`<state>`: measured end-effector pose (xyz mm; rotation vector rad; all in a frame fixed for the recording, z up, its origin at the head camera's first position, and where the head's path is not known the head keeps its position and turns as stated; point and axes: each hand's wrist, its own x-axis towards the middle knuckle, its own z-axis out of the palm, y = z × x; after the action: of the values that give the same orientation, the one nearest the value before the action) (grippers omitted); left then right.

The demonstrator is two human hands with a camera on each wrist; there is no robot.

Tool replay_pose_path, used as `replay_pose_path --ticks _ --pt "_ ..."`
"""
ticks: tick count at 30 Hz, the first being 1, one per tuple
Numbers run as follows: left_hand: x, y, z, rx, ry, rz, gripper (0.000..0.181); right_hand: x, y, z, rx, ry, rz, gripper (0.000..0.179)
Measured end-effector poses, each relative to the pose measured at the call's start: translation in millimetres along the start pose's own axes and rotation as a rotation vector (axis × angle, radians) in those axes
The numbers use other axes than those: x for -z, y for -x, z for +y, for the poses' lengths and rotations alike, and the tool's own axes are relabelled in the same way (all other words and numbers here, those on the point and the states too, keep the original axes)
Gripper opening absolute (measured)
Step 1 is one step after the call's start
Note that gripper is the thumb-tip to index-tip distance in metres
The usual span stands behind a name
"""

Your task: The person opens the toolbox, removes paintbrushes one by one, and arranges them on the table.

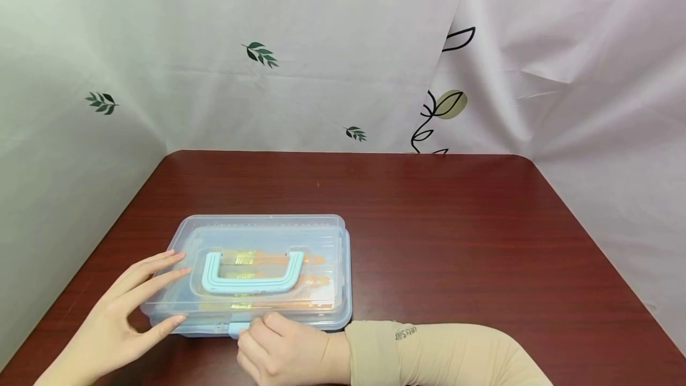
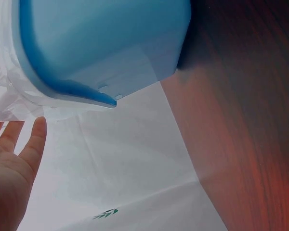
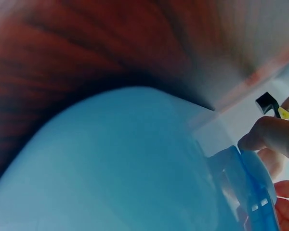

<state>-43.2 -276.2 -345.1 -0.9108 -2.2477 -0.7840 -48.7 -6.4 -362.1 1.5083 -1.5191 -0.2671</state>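
A clear, pale-blue plastic box (image 1: 343,290) with its lid down sits on the table, a light-blue carry handle (image 1: 252,285) lying flat on top. Through the lid show several paintbrushes (image 1: 313,280) with orange handles and gold ferrules. My left hand (image 1: 120,314) rests at the box's left end, fingers spread over the lid's edge and thumb by the front left corner. At the front side, my right hand (image 1: 284,347) has its fingers curled at the light-blue latch (image 1: 236,330). In the right wrist view, thumb and fingers pinch the latch (image 3: 257,178) from either side.
The dark red wooden table (image 1: 455,243) extends behind and to the right of the box. White cloth (image 1: 321,94) with leaf prints hangs along its back and sides. A small black and yellow piece (image 3: 268,103) shows near the hand in the right wrist view.
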Motion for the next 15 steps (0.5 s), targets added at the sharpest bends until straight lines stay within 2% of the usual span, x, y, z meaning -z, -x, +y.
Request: replay_pose_path --ticks 9,15 --pt "-0.9 -0.1 0.5 -0.004 0.001 0.007 0.058 -4.0 -0.1 -2.9 -0.017 -0.01 0.018 0.018" --pt "-0.4 -0.7 2.0 -0.002 -0.006 0.005 0.058 0.4 -0.9 -1.5 -0.036 -0.029 -0.024 0.018"
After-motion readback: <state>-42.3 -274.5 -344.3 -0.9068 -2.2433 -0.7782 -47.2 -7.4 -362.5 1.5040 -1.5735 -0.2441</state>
